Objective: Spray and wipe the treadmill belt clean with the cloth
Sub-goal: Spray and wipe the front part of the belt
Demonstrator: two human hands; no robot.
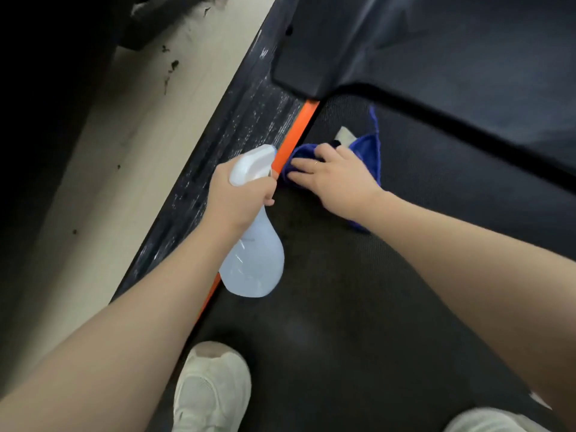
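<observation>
The dark treadmill belt [358, 291] fills the lower middle and right of the head view. A blue cloth [367, 154] lies on the belt near its front left corner, by the orange strip [296, 135]. My right hand [336, 179] presses flat on the cloth, fingers straight and pointing left toward the strip. My left hand [240, 198] grips the neck of a translucent white spray bottle [255, 266], whose white nozzle head points forward and whose body hangs down over the belt's left edge.
A scuffed black side rail [218, 169] runs diagonally left of the orange strip, with pale floor [118, 157] beyond it. The black motor cover [436, 57] rises ahead. My white shoes [212, 391] stand on the belt at the bottom.
</observation>
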